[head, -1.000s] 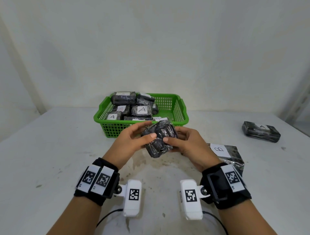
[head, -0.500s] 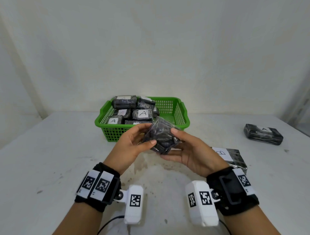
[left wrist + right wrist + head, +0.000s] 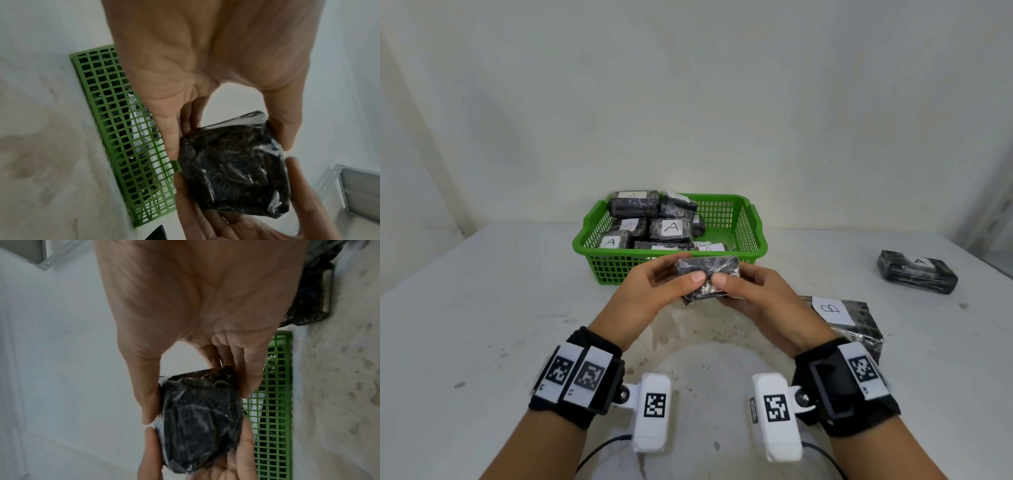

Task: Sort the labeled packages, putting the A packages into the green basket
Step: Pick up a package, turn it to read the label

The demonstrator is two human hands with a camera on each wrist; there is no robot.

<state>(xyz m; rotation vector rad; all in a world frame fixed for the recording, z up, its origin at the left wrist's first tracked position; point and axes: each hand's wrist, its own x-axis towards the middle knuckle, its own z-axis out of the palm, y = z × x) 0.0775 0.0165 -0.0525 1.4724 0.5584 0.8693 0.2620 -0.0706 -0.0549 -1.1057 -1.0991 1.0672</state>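
Observation:
Both hands hold one black wrapped package [image 3: 708,279] just in front of the green basket [image 3: 751,240]. My left hand [image 3: 654,291] pinches its left end between thumb and fingers, and my right hand [image 3: 755,291] pinches its right end. No label shows on the held package [image 3: 232,175] [image 3: 197,418] in any view. The basket holds several black packages with A labels [image 3: 671,228]. Another A package [image 3: 916,275] lies on the table at far right. A package labelled B [image 3: 849,318] lies beside my right wrist.
The white table [image 3: 482,325] ends at a pale wall behind the basket. A metal shelf frame [image 3: 347,191] stands off to the right. Cables trail from the wrist cameras near the front edge.
The held package has been turned in both hands and now lies level with its long side across. Both thumbs have come together on its near face.

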